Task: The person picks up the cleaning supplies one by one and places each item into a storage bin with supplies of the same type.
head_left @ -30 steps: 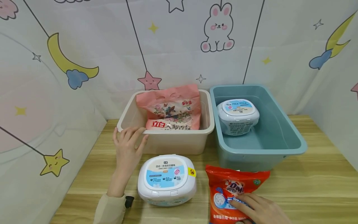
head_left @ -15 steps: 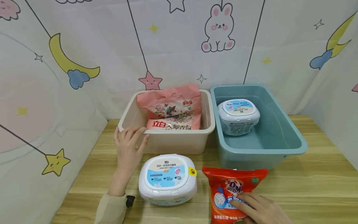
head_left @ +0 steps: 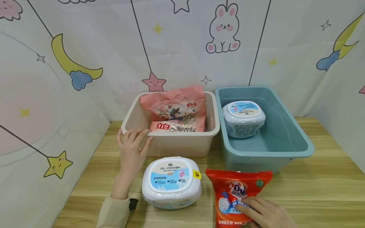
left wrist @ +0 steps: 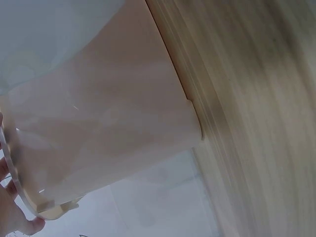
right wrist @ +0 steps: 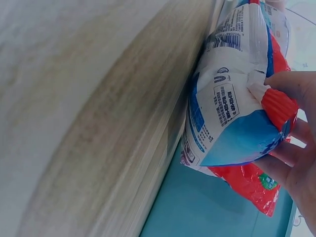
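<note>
At the front right, my right hand (head_left: 265,210) grips a red bag of laundry detergent (head_left: 235,186) by its side. In the right wrist view, the thumb lies on the bag's white-and-blue back (right wrist: 232,113) and the fingers wrap around the other face. My left hand (head_left: 132,148) holds the front-left rim of a cream plastic bin (head_left: 179,144), fingers over the edge. Inside that bin stands a pink detergent bag (head_left: 176,109). Between my arms, a white lidded tub (head_left: 171,179) with a blue-and-white label sits on the table.
A blue-green bin (head_left: 268,155) stands right of the cream one, behind the red bag. It holds another white lidded tub (head_left: 243,118) at its left side. The wood-grain table (head_left: 322,183) meets a patterned cloth backdrop (head_left: 182,44) behind and at both sides.
The red bag has shifted slightly up and left, its top tilting back a little, with the right hand still gripping it. The left hand stays on the cream bin's rim.
</note>
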{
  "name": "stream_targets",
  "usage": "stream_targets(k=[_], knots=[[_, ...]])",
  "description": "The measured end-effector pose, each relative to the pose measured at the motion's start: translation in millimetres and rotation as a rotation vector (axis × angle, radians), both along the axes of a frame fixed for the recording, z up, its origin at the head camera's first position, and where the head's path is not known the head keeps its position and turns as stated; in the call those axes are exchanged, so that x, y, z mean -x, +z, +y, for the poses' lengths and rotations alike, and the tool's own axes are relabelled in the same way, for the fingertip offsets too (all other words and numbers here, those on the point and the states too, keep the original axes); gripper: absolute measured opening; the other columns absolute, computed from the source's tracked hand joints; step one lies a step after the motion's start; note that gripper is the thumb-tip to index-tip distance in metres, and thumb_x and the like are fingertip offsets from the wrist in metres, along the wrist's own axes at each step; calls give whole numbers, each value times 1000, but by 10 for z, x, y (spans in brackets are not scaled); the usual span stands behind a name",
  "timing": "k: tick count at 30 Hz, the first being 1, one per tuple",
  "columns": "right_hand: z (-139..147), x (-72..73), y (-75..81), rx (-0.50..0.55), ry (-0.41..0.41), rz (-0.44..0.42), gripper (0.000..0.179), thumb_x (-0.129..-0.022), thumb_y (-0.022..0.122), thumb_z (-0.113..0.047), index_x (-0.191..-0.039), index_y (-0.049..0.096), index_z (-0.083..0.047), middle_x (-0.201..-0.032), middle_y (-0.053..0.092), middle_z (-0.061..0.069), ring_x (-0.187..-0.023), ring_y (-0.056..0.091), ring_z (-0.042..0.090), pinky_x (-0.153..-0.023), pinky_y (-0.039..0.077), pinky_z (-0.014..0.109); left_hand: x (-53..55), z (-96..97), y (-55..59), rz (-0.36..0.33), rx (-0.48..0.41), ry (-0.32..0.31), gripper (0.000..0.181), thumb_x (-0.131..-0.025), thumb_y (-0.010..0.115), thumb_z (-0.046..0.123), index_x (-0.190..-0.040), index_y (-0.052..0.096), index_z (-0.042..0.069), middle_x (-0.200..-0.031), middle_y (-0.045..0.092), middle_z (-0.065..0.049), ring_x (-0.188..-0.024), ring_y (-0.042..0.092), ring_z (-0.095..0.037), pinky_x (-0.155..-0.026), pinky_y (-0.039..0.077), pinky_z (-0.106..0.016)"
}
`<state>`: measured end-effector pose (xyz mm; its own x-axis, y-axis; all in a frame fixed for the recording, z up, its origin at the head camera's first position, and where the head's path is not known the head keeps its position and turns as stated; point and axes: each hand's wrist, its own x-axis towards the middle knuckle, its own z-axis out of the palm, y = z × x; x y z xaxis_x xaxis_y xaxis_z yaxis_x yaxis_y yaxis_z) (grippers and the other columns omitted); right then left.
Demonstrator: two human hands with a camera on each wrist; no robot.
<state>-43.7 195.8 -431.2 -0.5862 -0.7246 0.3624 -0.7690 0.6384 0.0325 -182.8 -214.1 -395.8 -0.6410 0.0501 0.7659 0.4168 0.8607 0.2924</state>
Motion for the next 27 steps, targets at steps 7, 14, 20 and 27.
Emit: stream_targets(k=[7, 14, 20, 27], knots=[[-9, -11, 22, -7, -2, 33, 51, -83, 60, -61, -127, 57, -34, -109, 65, -14, -88, 63, 3, -63, 50, 10, 2, 1, -3, 18, 11, 1, 25, -86, 70, 21, -109, 69, 10, -107, 66, -11, -110, 52, -32, -112, 14, -65], [-4, -20, 41, -6, -5, 57, 54, -81, 61, -64, -126, 58, -34, -108, 65, -15, -88, 63, 2, -64, 48, 7, 9, 7, -5, 28, 0, -3, 25, -86, 71, 22, -108, 69, 10, -106, 66, -11, -110, 52, -33, -113, 13, -64], [0, -28, 71, -2, -7, 92, 53, -81, 61, -63, -125, 59, -34, -107, 65, -15, -88, 63, 2, -65, 48, 6, 5, 6, -2, 19, 2, -2, 25, -87, 69, 22, -109, 69, 10, -107, 66, -11, -110, 52, -33, -115, 11, -62], [-8, -43, 112, -17, -15, 98, 52, -81, 61, -63, -125, 58, -35, -107, 65, -15, -88, 63, 2, -64, 47, 7, -1, 4, 1, 8, -1, -4, 25, -87, 70, 21, -109, 69, 11, -107, 66, -11, -111, 52, -33, -115, 11, -61]])
